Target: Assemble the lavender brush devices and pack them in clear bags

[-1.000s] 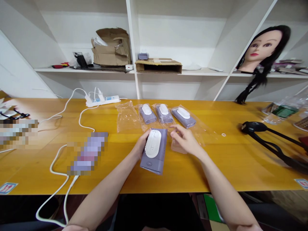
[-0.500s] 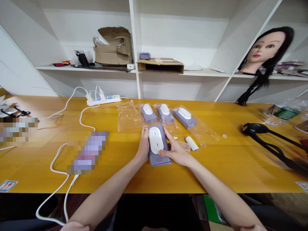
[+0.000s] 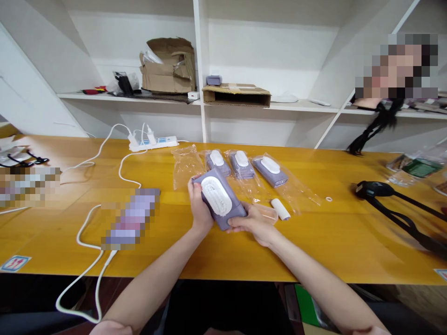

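Between my two hands is a purple-grey rectangular case (image 3: 220, 199) with a white, textured oval piece on its upper face. It is tilted, its far end turned to the left. My left hand (image 3: 201, 208) is closed on the left edge and far-left corner. At the near right corner, my right hand (image 3: 256, 222) grips with the thumb on top; its other fingers are partly hidden. Just beyond lie three similar cases with white ovals: a left one (image 3: 223, 168), a middle one (image 3: 243, 170) and a right one (image 3: 275, 178), on or in clear plastic bags.
Right of my hands are a white roll (image 3: 280, 209), a clear plastic piece (image 3: 266, 214) and a small white ring (image 3: 328, 199). A cabled phone (image 3: 134, 218) lies left. Behind is a power strip (image 3: 153, 143); a black strapped object (image 3: 373, 187) lies far right. Shelves hold cardboard boxes (image 3: 167, 77).
The case has been raised a little and turned, its far end swinging left. My left hand has shifted left with it, and my right hand now holds the near right corner. The view has moved slightly.
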Demonstrator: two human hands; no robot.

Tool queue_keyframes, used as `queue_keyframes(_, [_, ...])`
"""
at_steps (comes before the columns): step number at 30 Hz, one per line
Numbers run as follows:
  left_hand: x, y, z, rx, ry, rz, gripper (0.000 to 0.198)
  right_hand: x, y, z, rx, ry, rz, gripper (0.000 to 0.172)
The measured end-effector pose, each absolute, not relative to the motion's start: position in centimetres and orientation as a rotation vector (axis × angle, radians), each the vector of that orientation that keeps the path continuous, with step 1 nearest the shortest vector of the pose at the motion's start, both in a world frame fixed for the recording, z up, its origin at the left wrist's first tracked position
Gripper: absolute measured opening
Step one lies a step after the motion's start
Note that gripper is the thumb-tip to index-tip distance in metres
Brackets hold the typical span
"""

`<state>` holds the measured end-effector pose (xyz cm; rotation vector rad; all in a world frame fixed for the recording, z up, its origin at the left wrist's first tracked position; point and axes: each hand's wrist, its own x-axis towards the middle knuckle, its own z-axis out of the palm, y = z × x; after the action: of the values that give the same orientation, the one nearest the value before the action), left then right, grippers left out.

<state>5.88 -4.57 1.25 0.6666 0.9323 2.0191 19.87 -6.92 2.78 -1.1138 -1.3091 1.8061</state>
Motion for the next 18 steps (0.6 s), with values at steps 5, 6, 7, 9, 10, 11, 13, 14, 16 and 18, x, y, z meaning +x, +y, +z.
queue_keyframes(5, [6.5,-5.4,1.8,0.719,0.848,2.127,0.029,19.6,-7.0,2.7,-1.161,-1.425,1.752,0.03])
queue_keyframes(6, [6.5,-5.6,1.9,0.731,0.837,2.135,0.029,19.6,-7.0,2.6,-1.148,-1.451,1.738,0.028])
queue_keyframes(7, [6.6,-5.8,2.0,0.747,0.828,2.144,0.03,19.6,-7.0,2.5,-1.122,-1.475,1.728,0.027])
queue_keyframes(9, [6.6,-6.0,2.1,0.791,0.818,2.175,0.031,19.6,-7.1,2.2,-1.048,-1.507,1.702,0.026])
queue_keyframes(10, [6.6,-6.0,2.1,0.812,0.815,2.197,0.032,19.7,-7.1,2.1,-1.012,-1.514,1.681,0.027])
queue_keyframes(11, [6.6,-6.1,2.1,0.83,0.811,2.219,0.032,19.7,-7.1,2.0,-0.99,-1.513,1.659,0.029])
queue_keyframes(13, [6.6,-6.1,2.1,0.844,0.792,2.253,0.033,19.6,-7.2,1.9,-0.984,-1.5,1.621,0.032])
queue_keyframes(14, [6.6,-6.1,2.1,0.843,0.787,2.257,0.033,19.6,-7.2,1.8,-0.988,-1.494,1.612,0.032])
queue_keyframes(16, [6.6,-6.0,2.2,0.833,0.801,2.241,0.033,19.5,-7.1,1.8,-0.995,-1.476,1.621,0.031])
queue_keyframes(18, [6.6,-5.9,2.3,0.823,0.844,2.212,0.031,19.6,-6.9,1.8,-0.993,-1.461,1.664,0.029])
